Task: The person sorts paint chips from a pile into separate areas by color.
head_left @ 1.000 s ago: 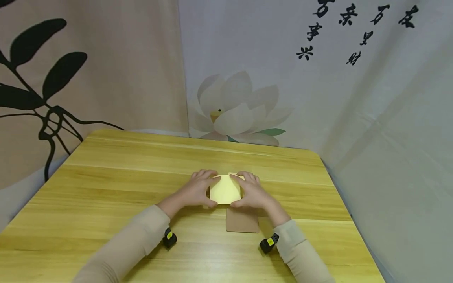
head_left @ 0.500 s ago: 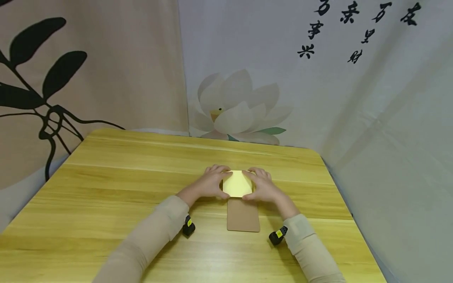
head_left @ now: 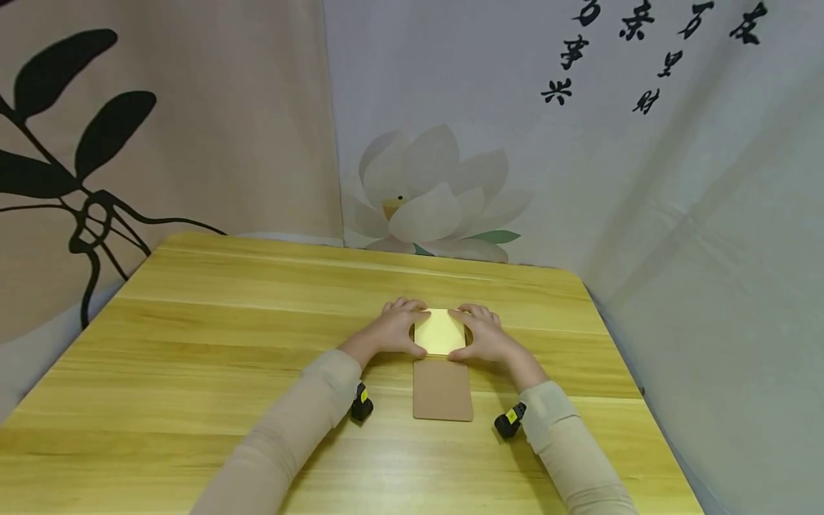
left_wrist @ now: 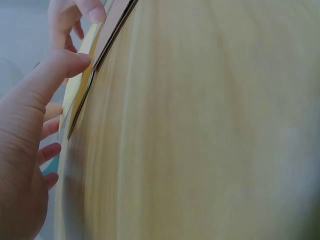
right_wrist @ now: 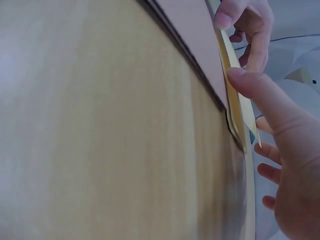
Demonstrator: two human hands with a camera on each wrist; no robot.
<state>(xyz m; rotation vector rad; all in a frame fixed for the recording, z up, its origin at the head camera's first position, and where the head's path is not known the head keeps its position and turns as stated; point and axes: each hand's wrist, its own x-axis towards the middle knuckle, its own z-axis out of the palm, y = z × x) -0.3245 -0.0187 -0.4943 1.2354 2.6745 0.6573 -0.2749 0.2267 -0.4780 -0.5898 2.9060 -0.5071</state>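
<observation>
A small square sheet of yellow paper (head_left: 440, 332) lies between my hands. My left hand (head_left: 395, 330) pinches its left side with thumb and fingers, and my right hand (head_left: 487, 337) does the same on the right. Directly below the sheet sits a pad of yellow paper, seen edge-on as a darker yellow layer (right_wrist: 231, 85) in the right wrist view. Its brown cover (head_left: 442, 390) is folded out flat toward me. In the left wrist view the yellow sheet (left_wrist: 75, 95) stands slightly apart from the layer under it, along the near edge.
All of this rests on a wooden table (head_left: 257, 307) with rounded far corners. Behind the table hangs a cloth (head_left: 438, 193) printed with a lotus, leaves and dark characters. A black camera (head_left: 362, 404) is worn at the left wrist, another black camera (head_left: 511, 421) at the right.
Both hands have moved right and slightly away with the yellow sheet, which now sits squarely over the pad instead of off to its left. More of the brown cover shows.
</observation>
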